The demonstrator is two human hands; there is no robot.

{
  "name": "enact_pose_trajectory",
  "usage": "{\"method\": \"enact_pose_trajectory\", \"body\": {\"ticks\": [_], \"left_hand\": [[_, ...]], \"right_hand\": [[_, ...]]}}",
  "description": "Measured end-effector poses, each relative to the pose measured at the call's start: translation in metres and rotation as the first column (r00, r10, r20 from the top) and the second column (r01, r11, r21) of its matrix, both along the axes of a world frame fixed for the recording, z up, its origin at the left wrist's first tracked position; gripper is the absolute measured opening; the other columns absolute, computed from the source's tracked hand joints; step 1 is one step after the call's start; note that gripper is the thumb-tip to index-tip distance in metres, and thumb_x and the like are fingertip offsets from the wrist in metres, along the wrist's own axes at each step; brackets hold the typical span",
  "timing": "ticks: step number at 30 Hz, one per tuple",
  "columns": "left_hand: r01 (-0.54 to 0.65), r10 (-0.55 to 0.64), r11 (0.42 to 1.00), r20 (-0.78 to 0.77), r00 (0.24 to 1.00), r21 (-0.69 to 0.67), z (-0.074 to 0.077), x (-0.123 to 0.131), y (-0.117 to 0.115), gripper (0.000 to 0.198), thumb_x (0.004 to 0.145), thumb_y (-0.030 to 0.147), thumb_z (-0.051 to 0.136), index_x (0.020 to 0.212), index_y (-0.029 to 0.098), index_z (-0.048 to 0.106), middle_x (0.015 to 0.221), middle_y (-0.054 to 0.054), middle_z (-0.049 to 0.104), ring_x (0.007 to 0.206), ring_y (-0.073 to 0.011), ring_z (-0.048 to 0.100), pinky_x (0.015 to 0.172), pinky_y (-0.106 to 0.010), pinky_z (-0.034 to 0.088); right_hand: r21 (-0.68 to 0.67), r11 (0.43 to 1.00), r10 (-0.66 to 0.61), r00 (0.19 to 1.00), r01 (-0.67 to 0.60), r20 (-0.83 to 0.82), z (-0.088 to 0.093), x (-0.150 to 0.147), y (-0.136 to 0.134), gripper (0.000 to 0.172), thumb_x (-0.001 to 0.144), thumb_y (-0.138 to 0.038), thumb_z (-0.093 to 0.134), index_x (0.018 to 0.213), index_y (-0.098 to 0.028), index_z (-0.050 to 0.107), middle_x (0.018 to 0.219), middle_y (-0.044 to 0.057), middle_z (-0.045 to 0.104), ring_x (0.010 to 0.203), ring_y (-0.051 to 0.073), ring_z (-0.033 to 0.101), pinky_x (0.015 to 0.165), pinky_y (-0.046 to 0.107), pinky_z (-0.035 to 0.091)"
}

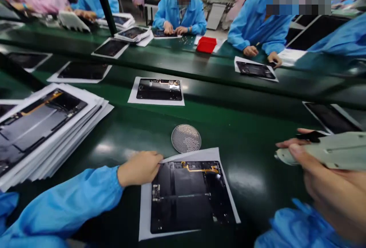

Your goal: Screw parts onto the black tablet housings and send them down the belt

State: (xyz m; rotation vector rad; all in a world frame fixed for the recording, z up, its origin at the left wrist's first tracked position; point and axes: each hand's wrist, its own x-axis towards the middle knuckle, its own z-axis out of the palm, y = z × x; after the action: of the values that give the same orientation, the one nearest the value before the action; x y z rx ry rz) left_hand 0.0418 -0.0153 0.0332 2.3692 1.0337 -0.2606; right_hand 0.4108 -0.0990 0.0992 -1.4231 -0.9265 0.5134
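Observation:
In front of me an opened tablet (191,198) lies on a white sheet (145,217), its dark inside and orange ribbon cable facing up. My left hand (141,168) is closed at the upper left corner of the tablet, over the sheet's edge; its fingertips are partly hidden. At the right, my right hand (317,179) grips a pale electric screwdriver (331,151), its tip pointing left, raised and apart from the tablet. Just beyond the sheet sits a round metal dish (186,138) with a dimpled surface and small bits on it.
A stack of white sheets (71,137) topped by another opened tablet (37,122) stands at the left. More tablets, such as one on a sheet (159,89), lie along the green bench (246,137). Across it, people in blue work near a red bin (206,44).

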Motion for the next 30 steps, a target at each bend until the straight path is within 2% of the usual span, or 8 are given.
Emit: {"method": "enact_pose_trajectory", "body": {"ticks": [2,4,7,9,12,15,20,30], "left_hand": [[0.063,-0.058,0.980,-0.031,0.998,0.191,-0.006,0.010,-0.005,0.020,0.085,0.008,0.049,0.097,0.012,0.064,0.101,-0.013,0.063,0.090,-0.0277,0.061,0.077,-0.039,0.051],[0.179,-0.192,0.958,0.038,0.981,0.224,-0.014,0.020,-0.009,0.019,0.081,0.002,0.053,0.093,0.011,0.064,0.099,-0.012,0.062,0.090,-0.0254,0.060,0.077,-0.037,0.051],[0.296,-0.345,0.915,0.154,0.926,0.274,-0.022,0.032,-0.013,0.013,0.081,0.003,0.055,0.088,0.012,0.063,0.091,-0.009,0.061,0.083,-0.0228,0.059,0.072,-0.035,0.051],[0.246,-0.343,0.873,0.170,0.924,0.422,-0.021,0.037,-0.017,0.016,0.084,0.004,0.054,0.096,0.010,0.063,0.092,-0.010,0.061,0.082,-0.0242,0.058,0.070,-0.037,0.049],[0.120,-0.349,0.760,0.245,0.904,0.638,-0.018,0.043,-0.024,0.022,0.090,0.005,0.049,0.109,0.006,0.061,0.095,-0.013,0.061,0.082,-0.0240,0.057,0.071,-0.038,0.046],[0.066,-0.411,0.703,0.329,0.850,0.708,-0.024,0.050,-0.028,0.016,0.095,0.008,0.047,0.095,0.008,0.063,0.083,-0.009,0.059,0.073,-0.0204,0.054,0.066,-0.035,0.041],[0.056,-0.360,0.750,0.336,0.870,0.659,-0.040,0.056,-0.028,0.014,0.090,0.008,0.054,0.078,0.011,0.060,0.073,-0.007,0.055,0.069,-0.0201,0.051,0.061,-0.033,0.036],[0.068,-0.329,0.812,0.359,0.874,0.580,-0.034,0.053,-0.031,0.023,0.091,0.007,0.049,0.072,0.012,0.059,0.074,-0.007,0.052,0.070,-0.0211,0.051,0.060,-0.034,0.035]], "right_hand": [[-0.053,0.999,-0.004,0.997,0.000,-0.081,-0.001,-0.020,0.018,0.040,0.060,-0.032,0.089,0.096,-0.026,0.073,0.079,0.005,0.067,0.080,0.024,0.063,0.083,0.043,0.050],[-0.004,0.997,0.080,0.987,-0.081,-0.140,-0.002,-0.042,0.031,0.045,0.060,-0.032,0.088,0.100,-0.024,0.071,0.069,0.002,0.064,0.072,0.022,0.061,0.082,0.044,0.051],[0.095,0.976,0.207,0.964,-0.194,-0.164,-0.010,-0.074,0.042,0.038,0.069,-0.027,0.082,0.103,-0.022,0.067,0.065,-0.001,0.060,0.066,0.017,0.057,0.077,0.041,0.051],[0.129,0.957,0.278,0.947,-0.259,-0.163,-0.018,-0.092,0.044,0.031,0.074,-0.022,0.078,0.103,-0.023,0.065,0.063,-0.002,0.060,0.064,0.016,0.056,0.078,0.041,0.052],[0.153,0.921,0.380,0.914,-0.360,-0.141,-0.032,-0.113,0.046,0.026,0.081,-0.013,0.070,0.103,-0.024,0.064,0.063,-0.003,0.061,0.063,0.015,0.058,0.078,0.041,0.053],[0.164,0.895,0.439,0.884,-0.415,-0.160,-0.045,-0.124,0.049,0.026,0.083,-0.007,0.063,0.103,-0.023,0.065,0.064,-0.003,0.062,0.061,0.014,0.058,0.075,0.039,0.054],[0.180,0.884,0.459,0.873,-0.432,-0.163,-0.055,-0.131,0.053,0.025,0.083,-0.008,0.060,0.103,-0.023,0.067,0.062,-0.003,0.060,0.059,0.014,0.057,0.070,0.039,0.053],[0.124,0.850,0.527,0.834,-0.512,-0.167,-0.060,-0.141,0.048,0.029,0.084,-0.008,0.061,0.108,-0.024,0.065,0.065,-0.003,0.061,0.061,0.014,0.058,0.078,0.043,0.054]]}}
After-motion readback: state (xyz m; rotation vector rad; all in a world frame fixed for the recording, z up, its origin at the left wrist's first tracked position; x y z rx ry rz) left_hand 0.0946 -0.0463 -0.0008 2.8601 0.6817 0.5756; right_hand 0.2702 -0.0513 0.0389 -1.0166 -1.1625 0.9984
